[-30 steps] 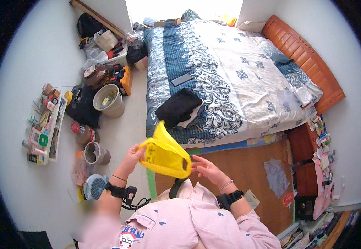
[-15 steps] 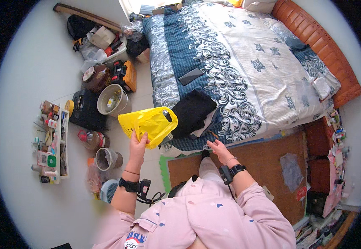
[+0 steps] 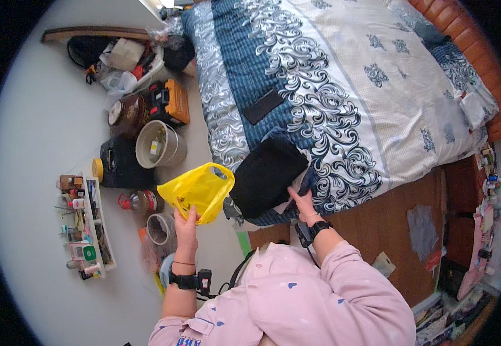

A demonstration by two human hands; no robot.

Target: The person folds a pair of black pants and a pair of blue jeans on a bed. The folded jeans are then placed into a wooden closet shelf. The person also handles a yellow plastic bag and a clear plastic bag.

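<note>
Two hands: left [image 3: 186,232] pinches bag [image 3: 199,187]; right [image 3: 304,206], partly open, touches clothes [image 3: 269,175].

A person in a pink shirt [image 3: 285,294] holds a yellow plastic bag [image 3: 195,190] by its lower edge in the left hand [image 3: 186,233], while the right hand [image 3: 304,206] touches the near right edge of a pile of dark folded clothes [image 3: 269,173] on a patterned bed [image 3: 371,138]. A flat dark slab [image 3: 263,106] lies farther up the bedding (on its blue stripe). To the left, a pale bucket [image 3: 175,151] stands on the floor beside an orange-and-black case [image 3: 175,102], near a cluttered white shelf [image 3: 103,230].
</note>
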